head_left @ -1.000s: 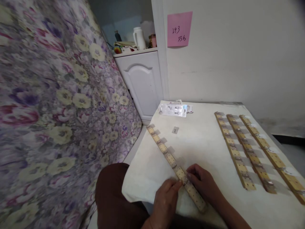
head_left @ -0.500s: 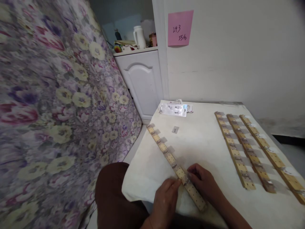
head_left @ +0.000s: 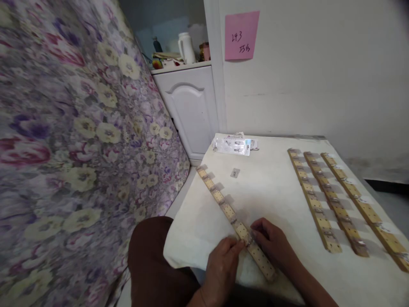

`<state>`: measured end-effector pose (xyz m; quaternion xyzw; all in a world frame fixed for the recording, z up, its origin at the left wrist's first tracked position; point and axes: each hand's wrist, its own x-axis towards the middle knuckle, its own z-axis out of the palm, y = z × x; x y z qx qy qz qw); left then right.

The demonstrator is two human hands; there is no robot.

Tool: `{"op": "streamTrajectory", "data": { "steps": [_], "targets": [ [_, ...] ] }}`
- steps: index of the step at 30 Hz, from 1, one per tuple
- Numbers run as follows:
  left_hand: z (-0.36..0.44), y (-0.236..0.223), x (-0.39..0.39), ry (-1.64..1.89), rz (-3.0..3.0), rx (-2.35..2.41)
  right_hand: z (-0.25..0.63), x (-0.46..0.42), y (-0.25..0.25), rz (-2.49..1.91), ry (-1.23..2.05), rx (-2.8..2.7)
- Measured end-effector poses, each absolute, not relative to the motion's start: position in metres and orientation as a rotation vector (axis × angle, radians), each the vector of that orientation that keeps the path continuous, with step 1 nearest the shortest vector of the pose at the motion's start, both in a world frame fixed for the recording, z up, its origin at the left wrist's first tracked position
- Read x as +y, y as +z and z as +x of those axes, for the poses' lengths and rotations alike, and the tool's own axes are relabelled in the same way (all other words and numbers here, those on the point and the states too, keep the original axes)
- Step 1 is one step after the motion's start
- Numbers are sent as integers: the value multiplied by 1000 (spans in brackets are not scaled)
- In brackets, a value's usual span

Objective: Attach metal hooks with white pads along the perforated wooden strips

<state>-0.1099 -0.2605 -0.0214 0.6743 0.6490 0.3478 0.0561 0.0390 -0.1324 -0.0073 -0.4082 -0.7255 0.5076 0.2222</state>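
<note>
Counter (head_left: 265,187): covered in off-white cloth, its far edge by the white wall (head_left: 303,76).
Packets: flat clear-and-white plastic packaging (head_left: 231,146) overlaps at the far left corner; a small clear square packet (head_left: 235,172) lies nearer, right of the pale-yellow perforated wooden strip (head_left: 241,231).
Right side: three yellow wooden strips with clear tabs (head_left: 339,211) lie side by side, well apart from the hands.
Beyond: purple floral curtain (head_left: 79,128) at left, white cabinet door (head_left: 193,111), pink handwritten note (head_left: 242,36) on the wall.
Obstruction: both hands flank the perforated strip's near part, partly hiding its edges.
Strip position: flat on the counter's left part.
Long axis: diagonal, from far left to near right; clear tabs project rightward.
Left hand (head_left: 223,262): fingers bunched narrowly, touching the left edge; grip unclear.
Right hand (head_left: 271,241): fingers curled at the right edge; whether they pinch anything is hidden.
</note>
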Motion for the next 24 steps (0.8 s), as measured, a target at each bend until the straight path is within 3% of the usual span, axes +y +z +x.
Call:
{"op": "streamTrajectory", "data": {
  "steps": [24],
  "targets": [
    [-102, -12, -258, 655, 2034, 2164, 38, -143, -5, -1126, 1208, -2116]
  ]
}}
